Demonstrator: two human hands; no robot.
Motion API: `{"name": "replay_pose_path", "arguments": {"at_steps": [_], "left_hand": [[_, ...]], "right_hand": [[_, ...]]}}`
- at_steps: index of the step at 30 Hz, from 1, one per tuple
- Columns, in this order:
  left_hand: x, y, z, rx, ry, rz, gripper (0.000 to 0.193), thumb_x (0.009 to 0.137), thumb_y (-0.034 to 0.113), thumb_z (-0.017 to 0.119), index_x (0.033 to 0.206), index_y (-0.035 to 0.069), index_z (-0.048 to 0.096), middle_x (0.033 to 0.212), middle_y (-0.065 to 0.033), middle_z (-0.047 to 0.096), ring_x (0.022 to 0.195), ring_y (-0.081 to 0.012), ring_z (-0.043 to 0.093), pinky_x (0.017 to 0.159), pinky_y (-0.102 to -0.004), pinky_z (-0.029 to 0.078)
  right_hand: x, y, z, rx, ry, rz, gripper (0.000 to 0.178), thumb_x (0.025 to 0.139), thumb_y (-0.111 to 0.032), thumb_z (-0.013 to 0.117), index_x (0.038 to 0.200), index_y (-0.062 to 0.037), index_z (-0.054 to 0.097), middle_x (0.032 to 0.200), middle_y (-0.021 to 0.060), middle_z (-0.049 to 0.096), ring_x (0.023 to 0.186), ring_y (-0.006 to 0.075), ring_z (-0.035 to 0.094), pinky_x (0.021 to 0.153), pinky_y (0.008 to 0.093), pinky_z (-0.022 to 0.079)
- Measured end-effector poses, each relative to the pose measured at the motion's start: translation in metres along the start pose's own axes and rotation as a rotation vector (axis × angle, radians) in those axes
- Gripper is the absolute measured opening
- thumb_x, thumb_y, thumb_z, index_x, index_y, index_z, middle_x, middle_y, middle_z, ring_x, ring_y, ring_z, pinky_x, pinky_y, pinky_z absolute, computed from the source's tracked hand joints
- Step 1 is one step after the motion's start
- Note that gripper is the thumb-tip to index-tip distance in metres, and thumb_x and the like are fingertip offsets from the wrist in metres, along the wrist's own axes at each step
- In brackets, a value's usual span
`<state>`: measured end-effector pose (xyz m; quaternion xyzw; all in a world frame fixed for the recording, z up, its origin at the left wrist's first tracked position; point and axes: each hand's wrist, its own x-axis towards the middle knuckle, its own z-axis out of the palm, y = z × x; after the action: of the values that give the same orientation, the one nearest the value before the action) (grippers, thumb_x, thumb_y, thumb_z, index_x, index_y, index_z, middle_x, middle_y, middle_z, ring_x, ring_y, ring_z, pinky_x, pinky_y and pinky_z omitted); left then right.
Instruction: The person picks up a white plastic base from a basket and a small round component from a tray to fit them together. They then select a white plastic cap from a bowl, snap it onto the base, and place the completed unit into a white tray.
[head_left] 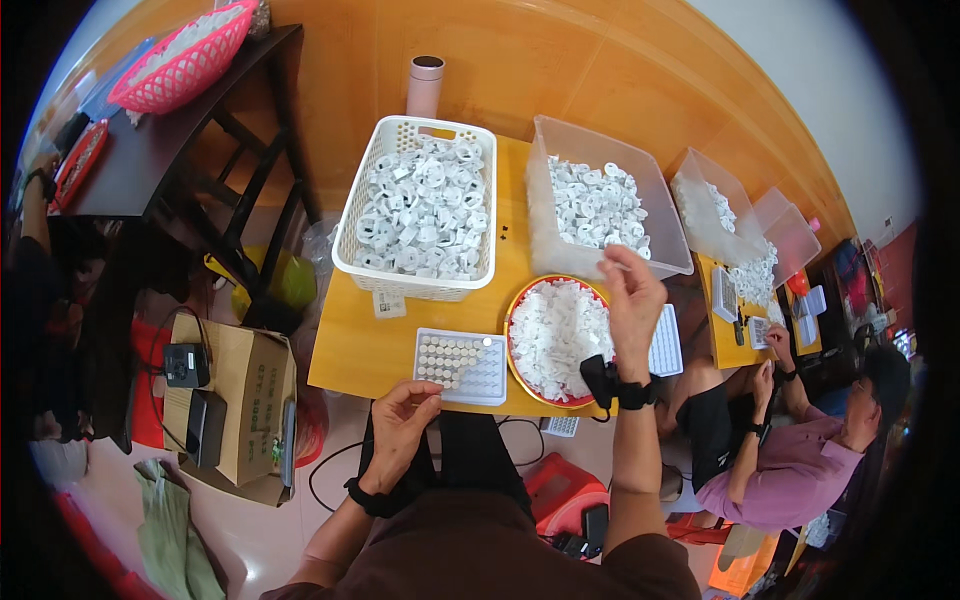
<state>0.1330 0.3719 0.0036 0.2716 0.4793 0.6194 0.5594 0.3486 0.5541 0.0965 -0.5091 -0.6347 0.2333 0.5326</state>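
Nearest to us, our left hand (400,425) rises from the lower edge to the front left corner of a pale tray (488,380). Its grip has thumb and fingertips drawn close together; we cannot tell whether they pinch anything. Our right hand (635,305) is lifted over the right side of a round dish (570,402), fingers bent toward the thumb, and we cannot tell whether its grip holds a small piece. We wear a dark band on each wrist.

The tray lies on the yellow desk (345,345) at its front edge, with rows of small round caps (445,350) filling its left part and bare cells on its right. Just beside it, the red dish with a yellow rim carries a heap of small white pieces (555,335). Another pale tray (665,345) shows beyond our right wrist.

Farther back, we see a white basket (420,288) full of white rings (425,205) on the left, and a clear bin (668,235) with more white rings on the right. A few dark bits (503,233) lie between them. Behind the basket, a pink bottle (425,90) stands upright near the wooden wall (560,60). Off to our right, a co-worker (800,460) sits at another desk.
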Motion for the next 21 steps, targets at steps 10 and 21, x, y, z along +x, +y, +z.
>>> {"name": "replay_pose_path", "arguments": {"at_steps": [10,21], "left_hand": [[0.007,0.009,-0.014,0.030,0.020,0.017,0.013,0.083,-0.001,0.058,0.095,-0.001,0.062,0.087,-0.0051,0.062,0.075,-0.0087,0.057,0.070,-0.0221,0.049],[-0.004,0.001,-0.017,0.001,0.001,-0.013,0.010,0.083,0.004,0.060,0.092,0.001,0.064,0.086,-0.0048,0.064,0.074,-0.0100,0.060,0.069,-0.0225,0.050]], "right_hand": [[-0.055,-0.014,0.055,-0.210,-0.387,-0.151,0.006,0.077,-0.002,0.060,0.083,-0.0006,0.063,0.072,0.0124,0.059,0.064,0.0279,0.060,0.057,0.0332,0.047],[0.001,-0.002,0.127,-0.585,-0.467,-0.474,0.012,0.066,0.003,0.058,0.072,-0.0044,0.065,0.081,0.0105,0.055,0.081,0.0286,0.052,0.068,0.0369,0.046]]}}
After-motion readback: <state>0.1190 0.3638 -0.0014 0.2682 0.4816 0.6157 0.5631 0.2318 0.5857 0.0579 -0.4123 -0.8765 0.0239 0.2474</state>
